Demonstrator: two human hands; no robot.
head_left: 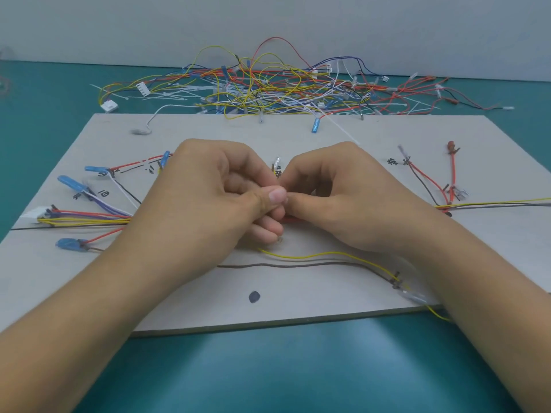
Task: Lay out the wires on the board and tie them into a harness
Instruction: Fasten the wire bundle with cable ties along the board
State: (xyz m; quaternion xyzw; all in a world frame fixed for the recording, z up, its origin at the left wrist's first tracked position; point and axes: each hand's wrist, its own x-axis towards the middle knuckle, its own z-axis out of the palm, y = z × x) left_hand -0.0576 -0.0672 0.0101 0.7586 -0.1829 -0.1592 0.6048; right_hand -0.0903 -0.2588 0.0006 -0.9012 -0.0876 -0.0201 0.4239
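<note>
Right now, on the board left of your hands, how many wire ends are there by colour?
Blue sleeves: 4
White plug: 1
Grey tip: 1
Total: 6

Coloured wires (pixel 89 217) lie fanned across the flat grey board (pixel 298 305).

Left hand (pixel 208 189), right hand (pixel 337 195) curled, pinching wires (pixel 295 219).

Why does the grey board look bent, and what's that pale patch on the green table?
Head view: the wide-angle lens bows the grey cardboard board; the pale patch on the teal tabletop is soft glare; the far pile of coloured wires looks blurred.
</note>
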